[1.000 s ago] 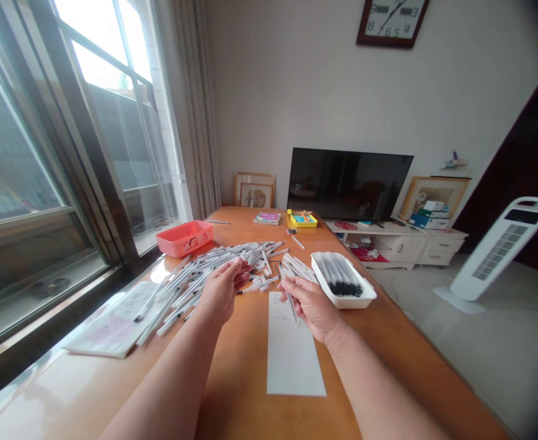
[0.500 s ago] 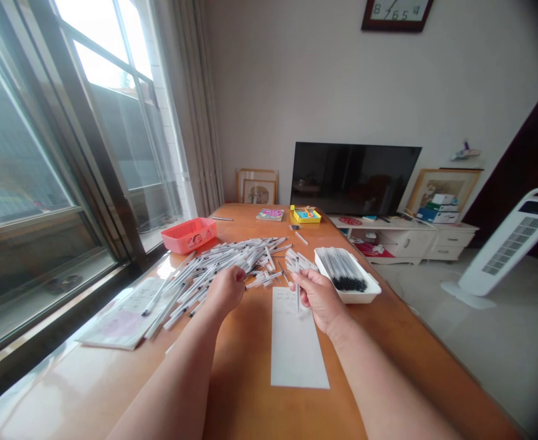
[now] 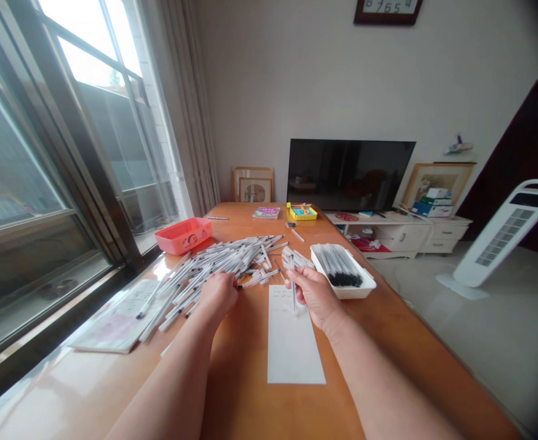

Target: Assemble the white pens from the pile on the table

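Paper sheets with faint print (image 3: 113, 321) lie at the left edge of the glossy orange-brown wooden table (image 3: 236, 397), beside the window. Beyond them sits a shallow salmon-pink plastic tray (image 3: 184, 235). A broad heap of slim white plastic pens with dark tips (image 3: 218, 260) spreads from the sheets towards the table's middle. The left hand (image 3: 217, 294) rests on the near edge of this heap, back upward, fingers curled down among the pens; whether it grips one cannot be told, though a dark-tipped pen pokes out just to its right. A long white paper strip (image 3: 295, 348) lies in the middle, running towards the person. The right hand (image 3: 315, 297) hovers over the strip's far end, thumb and fingers pinched on a thin pale pen (image 3: 293, 287) held nearly upright, its lower end at the paper. Just right of that hand stands a white rectangular tray of clear refills with black ends (image 3: 342, 276). Farther back lie a small colourful book (image 3: 266, 212) and a yellow box (image 3: 302, 212), with a white tower fan (image 3: 502, 238) on the floor at far right.
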Available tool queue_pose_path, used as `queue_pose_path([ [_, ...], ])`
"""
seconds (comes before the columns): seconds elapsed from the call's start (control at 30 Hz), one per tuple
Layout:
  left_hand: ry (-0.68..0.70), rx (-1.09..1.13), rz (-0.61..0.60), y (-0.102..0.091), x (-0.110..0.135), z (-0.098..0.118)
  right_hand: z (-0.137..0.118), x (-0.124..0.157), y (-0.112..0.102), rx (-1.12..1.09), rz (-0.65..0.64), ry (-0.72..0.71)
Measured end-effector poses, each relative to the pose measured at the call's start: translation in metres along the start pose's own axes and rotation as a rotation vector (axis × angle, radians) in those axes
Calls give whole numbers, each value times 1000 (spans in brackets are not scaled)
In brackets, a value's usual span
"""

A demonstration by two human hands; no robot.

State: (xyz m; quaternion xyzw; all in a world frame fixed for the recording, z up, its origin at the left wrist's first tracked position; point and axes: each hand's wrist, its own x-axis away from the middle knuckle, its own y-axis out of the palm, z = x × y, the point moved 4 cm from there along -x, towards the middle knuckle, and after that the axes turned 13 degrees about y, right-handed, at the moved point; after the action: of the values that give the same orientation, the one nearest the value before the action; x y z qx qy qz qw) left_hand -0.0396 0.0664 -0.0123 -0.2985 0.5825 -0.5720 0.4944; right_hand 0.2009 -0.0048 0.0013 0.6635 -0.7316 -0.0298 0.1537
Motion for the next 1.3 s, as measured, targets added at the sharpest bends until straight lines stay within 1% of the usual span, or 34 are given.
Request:
queue_pose_path([
  [0.07, -12, 15, 1, -1, 0, -1, 0, 0, 0, -1, 0, 3],
  [0.13, -4, 36, 29, -4, 0, 0, 0, -1, 0, -3, -1, 2],
  [0.23, 17, 105, 75, -8, -2, 5, 1, -2, 0, -18, -10, -5],
  [0.33, 32, 166, 92, -8, -3, 10, 1, -2, -1, -27, -7, -5],
  [0.4, 29, 153, 77, -5, -3, 11, 0, -2, -1, -15, 4, -3],
  [0.5, 35, 89, 10, -1, -2, 12, -1, 0, -1, 7, 20, -2],
  [0.57, 48, 34, -9, -1, -1, 16, -3, 2, 0, 8, 20, 0],
  [0.63, 50, -17, 18, -4, 1, 23, -3, 2, 1, 7, 19, 3],
  [0.7, 76, -35, 61, -7, 2, 35, -4, 3, 2, 5, 24, 5],
  [0.8, 188, -1, 82, -9, 4, 60, -3, 2, 2, -4, 26, 3],
  [0.9, 279, 45, 29, -7, 5, 80, -3, 1, 2, -10, 30, -2],
  [0.97, 326, 61, 8, -8, 6, 87, -2, 0, 2, -11, 36, -3],
  [1.1, 366, 53, 22, -12, 8, 90, -2, 0, 1, -17, 51, 5],
  [1.2, 340, 39, 36, -11, 7, 88, -2, 0, 1, -19, 58, 1],
  [1.3, 312, 20, 24, -6, 5, 86, -2, 0, 1, -38, 51, -7],
])
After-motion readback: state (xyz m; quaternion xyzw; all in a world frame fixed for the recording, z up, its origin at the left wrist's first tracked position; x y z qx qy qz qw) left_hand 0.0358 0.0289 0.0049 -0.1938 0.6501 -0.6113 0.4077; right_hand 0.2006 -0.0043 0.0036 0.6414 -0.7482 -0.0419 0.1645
